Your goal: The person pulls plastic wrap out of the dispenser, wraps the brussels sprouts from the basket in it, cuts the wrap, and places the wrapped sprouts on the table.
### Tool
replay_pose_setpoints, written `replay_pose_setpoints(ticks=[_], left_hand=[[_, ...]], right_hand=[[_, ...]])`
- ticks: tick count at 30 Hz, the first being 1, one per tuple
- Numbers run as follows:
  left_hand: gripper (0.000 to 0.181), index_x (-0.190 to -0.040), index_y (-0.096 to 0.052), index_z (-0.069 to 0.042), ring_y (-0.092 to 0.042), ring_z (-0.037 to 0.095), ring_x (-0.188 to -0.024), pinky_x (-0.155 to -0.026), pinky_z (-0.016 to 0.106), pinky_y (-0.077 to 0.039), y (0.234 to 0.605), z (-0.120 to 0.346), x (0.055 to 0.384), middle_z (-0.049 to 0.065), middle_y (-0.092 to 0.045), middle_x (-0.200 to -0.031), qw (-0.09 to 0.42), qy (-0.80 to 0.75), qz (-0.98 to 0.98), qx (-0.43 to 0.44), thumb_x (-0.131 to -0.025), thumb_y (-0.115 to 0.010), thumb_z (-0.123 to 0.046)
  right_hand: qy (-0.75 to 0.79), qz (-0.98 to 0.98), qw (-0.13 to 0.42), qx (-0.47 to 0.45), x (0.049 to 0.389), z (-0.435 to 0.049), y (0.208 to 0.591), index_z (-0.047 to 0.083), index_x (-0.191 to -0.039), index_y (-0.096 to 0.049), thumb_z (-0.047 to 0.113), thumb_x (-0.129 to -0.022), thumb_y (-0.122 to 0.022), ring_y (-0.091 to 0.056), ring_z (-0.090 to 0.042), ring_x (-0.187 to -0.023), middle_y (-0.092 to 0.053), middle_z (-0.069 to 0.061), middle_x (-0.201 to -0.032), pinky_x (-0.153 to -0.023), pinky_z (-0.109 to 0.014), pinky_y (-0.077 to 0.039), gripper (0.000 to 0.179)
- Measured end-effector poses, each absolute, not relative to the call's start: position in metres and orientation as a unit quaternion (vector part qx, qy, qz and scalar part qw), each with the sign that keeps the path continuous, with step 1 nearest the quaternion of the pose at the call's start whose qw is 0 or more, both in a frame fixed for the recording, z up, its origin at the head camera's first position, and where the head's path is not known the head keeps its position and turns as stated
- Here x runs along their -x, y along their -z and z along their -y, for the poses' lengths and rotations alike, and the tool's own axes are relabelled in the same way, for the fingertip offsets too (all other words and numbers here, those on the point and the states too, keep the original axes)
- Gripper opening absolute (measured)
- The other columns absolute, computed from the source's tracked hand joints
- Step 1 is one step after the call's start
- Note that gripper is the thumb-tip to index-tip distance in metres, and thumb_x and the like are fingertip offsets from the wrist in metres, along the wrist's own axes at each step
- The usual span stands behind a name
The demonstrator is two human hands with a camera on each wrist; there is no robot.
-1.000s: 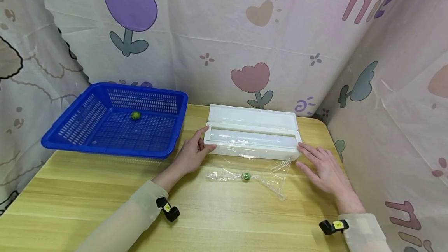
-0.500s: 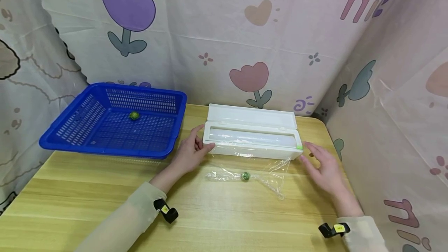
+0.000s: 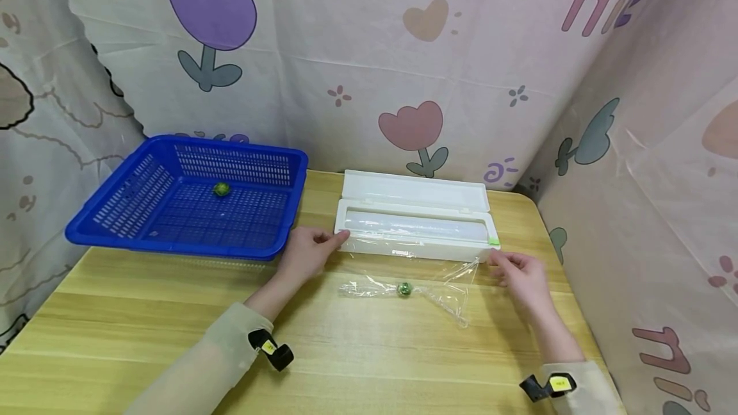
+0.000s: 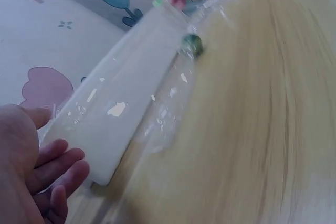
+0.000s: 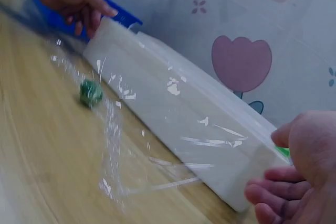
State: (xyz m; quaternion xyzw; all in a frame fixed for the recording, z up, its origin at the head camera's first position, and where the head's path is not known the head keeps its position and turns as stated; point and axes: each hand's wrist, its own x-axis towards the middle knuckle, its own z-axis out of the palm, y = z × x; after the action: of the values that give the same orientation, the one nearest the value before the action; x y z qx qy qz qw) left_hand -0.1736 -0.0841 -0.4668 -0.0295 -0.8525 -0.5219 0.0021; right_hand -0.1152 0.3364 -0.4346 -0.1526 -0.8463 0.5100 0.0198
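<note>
A white cling film dispenser box (image 3: 421, 249) lies on the table with its lid (image 3: 415, 191) raised; a film roll (image 3: 415, 225) shows inside. Clear film (image 3: 458, 284) hangs out over its front onto the table, twisted around a small green ball (image 3: 405, 289). At the box's left end is my left hand (image 3: 305, 252), its thumb at the front corner and its other fingers loosely bent. My right hand (image 3: 521, 277) is by the right front corner, thumb close to the green slider (image 3: 493, 241). In the right wrist view its fingers (image 5: 278, 195) are relaxed, apart from the thumb.
A blue plastic basket (image 3: 184, 250) stands on the left of the wooden table (image 3: 369, 364), with another small green ball (image 3: 221, 189) inside. A printed curtain (image 3: 340, 31) hangs behind the table and along its right side.
The right hand first drew back from the box, uncovering the green slider, then moved in lower at the right front corner. The left hand's fingers dropped from the box's left end toward the front.
</note>
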Motion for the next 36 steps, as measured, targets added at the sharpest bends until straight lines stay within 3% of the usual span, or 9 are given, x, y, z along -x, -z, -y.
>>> replay_pose_setpoints(ticks=[4, 8, 16, 26, 36], left_hand=[[0.043, -0.089, -0.086, -0.009, -0.066, 0.021, -0.077, -0.066, 0.033, -0.053, 0.466, 0.083, 0.172, 0.006, -0.078, -0.084, -0.042, 0.570, 0.821, -0.015, -0.086, -0.086, -0.052], [0.038, -0.096, -0.085, -0.005, -0.073, 0.021, -0.084, -0.071, 0.030, -0.057, 0.470, 0.076, 0.171, 0.008, -0.080, -0.091, -0.069, 0.618, 0.781, -0.050, -0.084, -0.092, -0.040], [0.021, -0.094, -0.085, -0.006, -0.074, 0.017, -0.082, -0.075, 0.027, -0.058, 0.475, 0.063, 0.167, 0.005, -0.080, -0.088, -0.043, 0.653, 0.754, -0.058, -0.089, -0.089, -0.026], [0.022, -0.106, -0.084, -0.010, -0.069, 0.018, -0.086, -0.071, 0.026, -0.053, 0.468, 0.063, 0.161, 0.001, -0.079, -0.092, -0.006, 0.647, 0.763, 0.012, -0.092, -0.086, -0.027], [0.010, -0.098, -0.085, -0.016, -0.070, 0.017, -0.085, -0.075, 0.031, -0.055, 0.466, 0.069, 0.159, -0.006, -0.078, -0.090, 0.016, 0.593, 0.801, 0.079, -0.094, -0.084, -0.025]], right_hand=[[-0.559, 0.811, -0.022, 0.174, 0.117, -0.332, 0.436, -0.006, -0.127, -0.071, 0.040, -0.102, -0.072, -0.071, -0.015, -0.083, -0.079, -0.004, -0.105, -0.067, -0.028, -0.057, 0.052], [-0.601, 0.775, -0.026, 0.195, 0.119, -0.328, 0.440, -0.001, -0.120, -0.076, 0.033, -0.101, -0.076, -0.069, -0.012, -0.077, -0.078, 0.002, -0.100, -0.062, -0.026, -0.054, 0.039], [-0.637, 0.745, 0.018, 0.200, 0.121, -0.322, 0.445, 0.009, -0.105, -0.080, 0.021, -0.101, -0.077, -0.066, -0.010, -0.066, -0.076, 0.007, -0.089, -0.061, -0.024, -0.053, 0.013], [-0.679, 0.712, 0.083, 0.158, 0.117, -0.317, 0.446, -0.005, -0.103, -0.076, 0.004, -0.098, -0.076, -0.066, -0.012, -0.060, -0.078, 0.000, -0.087, -0.061, -0.024, -0.058, 0.010], [-0.673, 0.722, 0.109, 0.116, 0.113, -0.322, 0.448, -0.015, -0.114, -0.067, 0.002, -0.097, -0.077, -0.068, -0.014, -0.061, -0.078, -0.009, -0.091, -0.060, -0.024, -0.057, 0.026]])
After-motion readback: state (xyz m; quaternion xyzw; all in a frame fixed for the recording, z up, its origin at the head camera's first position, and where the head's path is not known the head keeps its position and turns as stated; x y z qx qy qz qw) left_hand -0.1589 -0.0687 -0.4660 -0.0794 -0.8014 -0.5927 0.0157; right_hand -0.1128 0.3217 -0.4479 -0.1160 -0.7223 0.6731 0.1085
